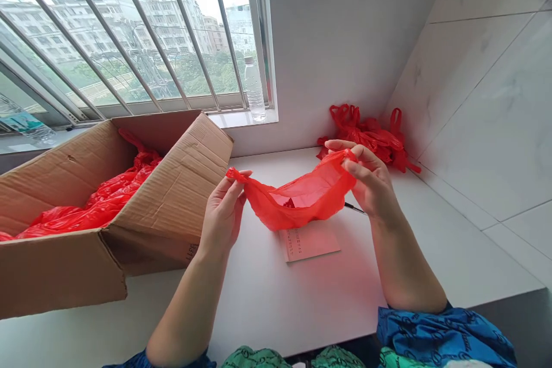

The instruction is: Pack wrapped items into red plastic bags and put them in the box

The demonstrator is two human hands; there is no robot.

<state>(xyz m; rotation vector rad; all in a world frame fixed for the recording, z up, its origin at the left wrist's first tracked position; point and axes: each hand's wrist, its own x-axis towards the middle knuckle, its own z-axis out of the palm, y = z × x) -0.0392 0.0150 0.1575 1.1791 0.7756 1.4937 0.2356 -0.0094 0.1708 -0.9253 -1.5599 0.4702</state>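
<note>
A thin red plastic bag [297, 198] is stretched between my two hands above the white table. My left hand [224, 207] pinches its left end, and my right hand [366, 175] grips the right end between thumb and fingers. The bag sags in the middle, with its upper edge parted. Beneath it lies a small pale notebook [313, 241] with printed marks, partly covered by the bag. A dark pen [354, 207] shows beside my right hand, its other end hidden.
On the left stands an open cardboard box [172, 195] holding red plastic bags [99, 201]. More red bags [371, 135] are heaped in the back right corner against the wall. A clear bottle [254, 89] stands on the sill of the barred window; another bottle [30, 125] lies farther left.
</note>
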